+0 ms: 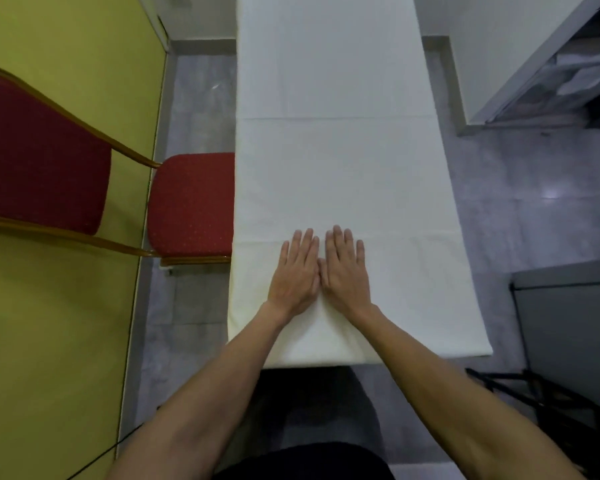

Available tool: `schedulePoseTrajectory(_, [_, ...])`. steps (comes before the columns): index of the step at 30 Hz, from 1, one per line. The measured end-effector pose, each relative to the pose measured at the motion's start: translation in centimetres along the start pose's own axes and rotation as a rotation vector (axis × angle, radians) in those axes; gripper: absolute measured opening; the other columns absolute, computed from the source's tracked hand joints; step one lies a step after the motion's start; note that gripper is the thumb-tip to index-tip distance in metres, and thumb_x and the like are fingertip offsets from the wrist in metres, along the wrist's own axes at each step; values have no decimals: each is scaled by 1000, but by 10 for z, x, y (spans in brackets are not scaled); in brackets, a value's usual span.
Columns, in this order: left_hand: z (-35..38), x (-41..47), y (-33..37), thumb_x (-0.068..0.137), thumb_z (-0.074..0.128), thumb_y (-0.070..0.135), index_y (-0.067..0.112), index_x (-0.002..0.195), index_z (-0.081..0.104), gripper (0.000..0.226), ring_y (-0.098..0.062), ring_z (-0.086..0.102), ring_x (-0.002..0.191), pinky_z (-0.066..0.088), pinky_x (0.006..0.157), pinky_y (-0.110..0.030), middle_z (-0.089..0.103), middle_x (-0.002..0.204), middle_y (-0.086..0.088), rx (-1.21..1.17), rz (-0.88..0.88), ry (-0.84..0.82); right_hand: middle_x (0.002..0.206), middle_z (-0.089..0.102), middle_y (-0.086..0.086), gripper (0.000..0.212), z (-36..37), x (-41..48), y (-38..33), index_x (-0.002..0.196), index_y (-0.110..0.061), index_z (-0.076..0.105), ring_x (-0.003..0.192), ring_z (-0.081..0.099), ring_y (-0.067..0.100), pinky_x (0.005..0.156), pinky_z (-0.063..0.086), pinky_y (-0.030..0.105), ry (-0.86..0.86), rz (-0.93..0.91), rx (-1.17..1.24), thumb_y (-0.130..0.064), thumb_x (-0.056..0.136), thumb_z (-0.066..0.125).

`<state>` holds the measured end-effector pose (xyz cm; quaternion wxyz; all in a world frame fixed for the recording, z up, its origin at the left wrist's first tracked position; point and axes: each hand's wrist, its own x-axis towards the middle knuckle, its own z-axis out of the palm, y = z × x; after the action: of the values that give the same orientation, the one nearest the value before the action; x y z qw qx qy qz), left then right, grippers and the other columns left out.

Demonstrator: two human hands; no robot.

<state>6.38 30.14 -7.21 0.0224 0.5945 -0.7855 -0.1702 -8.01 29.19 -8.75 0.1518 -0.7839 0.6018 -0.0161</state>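
Evidently soft, light and slide-prone, the long white fabric cloth (333, 161) covering the bench lies beneath the left hand (293, 271) and right hand (345, 268) at its near end, fingers (307, 242) straight, pressing flat, gripping nothing; best pinched at its near corners

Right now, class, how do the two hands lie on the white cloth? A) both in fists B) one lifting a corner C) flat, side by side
C: the left hand and the right hand lie flat with straight fingers, side by side on the white cloth.
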Motion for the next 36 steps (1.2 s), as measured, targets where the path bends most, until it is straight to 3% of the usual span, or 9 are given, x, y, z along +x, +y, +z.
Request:
schedulePoseTrajectory(4, [3, 0, -45, 99, 31, 50, 11, 156, 15, 70, -27, 0, 152, 8, 123, -47, 8, 164, -8, 68, 9, 13, 167, 8, 6, 72, -12, -3, 77, 159, -12, 13, 154, 6, 28, 124, 5, 53, 4, 63, -93, -55, 102, 25])
schedulePoseTrajectory(9, [-7, -28, -95, 98, 25, 58, 16, 156, 13, 73, -30, 1, 151, 8, 121, -53, 7, 165, -7, 71, -219, 54, 168, 6, 5, 80, -47, -36, 173, 159, -12, 7, 154, 6, 29, 123, 2, 54, -5, 321, -84, -63, 98, 16])
schedulePoseTrajectory(13, [-16, -36, -97, 98, 24, 55, 5, 154, 17, 75, -39, 6, 149, 11, 119, -58, 14, 161, -19, 69, -381, 86, 162, 16, 25, 94, -62, -27, 172, 156, 0, 15, 151, 12, 40, 120, 7, 63, 90, 591, 66, -71, 95, 7])
schedulePoseTrajectory(18, [-3, 38, -22, 99, 33, 42, 4, 154, 17, 69, -33, 4, 151, 15, 120, -54, 11, 163, -16, -6, -84, 79, 164, 15, 20, 71, -34, 28, 83, 155, 1, 17, 152, 12, 37, 122, 8, 58, 17, 104, -16, -47, 103, 25])
schedulePoseTrajectory(20, [2, 56, -9, 99, 33, 45, 4, 154, 18, 70, -31, 7, 151, 15, 120, -52, 13, 163, -15, 2, -86, 73, 166, 12, 15, 70, -24, 37, 69, 157, -3, 15, 154, 9, 32, 123, 5, 57, -2, 8, -71, -48, 104, 26])
schedulePoseTrajectory(26, [5, -12, -49, 101, 29, 52, 8, 155, 14, 72, -29, 1, 152, 11, 122, -48, 8, 164, -10, 38, -330, 137, 168, 3, 8, 74, -25, 23, 96, 159, -8, 8, 155, 2, 28, 123, 3, 55, -27, -33, -89, -55, 103, 19])
schedulePoseTrajectory(30, [12, -77, -54, 100, 25, 54, 9, 156, 6, 74, -32, 1, 151, 18, 119, -53, 2, 165, -9, -68, -495, 134, 166, 9, 17, 79, -28, 19, 67, 157, -2, 11, 154, 5, 34, 122, 5, 60, -26, 17, -35, -57, 101, 19])
schedulePoseTrajectory(33, [16, -103, -43, 99, 28, 58, 11, 156, 1, 78, -31, 20, 148, 32, 114, -47, 3, 164, -11, -248, -628, 150, 166, 6, 17, 77, -25, 14, 20, 157, -3, 8, 154, 1, 32, 123, 3, 57, -65, -189, -24, -54, 102, 24])
schedulePoseTrajectory(36, [11, -118, -41, 94, 31, 66, 16, 155, 0, 84, -32, 44, 133, 44, 102, -48, 27, 159, -12, -383, -781, 127, 168, -2, 9, 78, -17, 5, -40, 159, -9, 2, 154, -9, 25, 125, -3, 50, -191, -516, 0, -58, 103, 25])
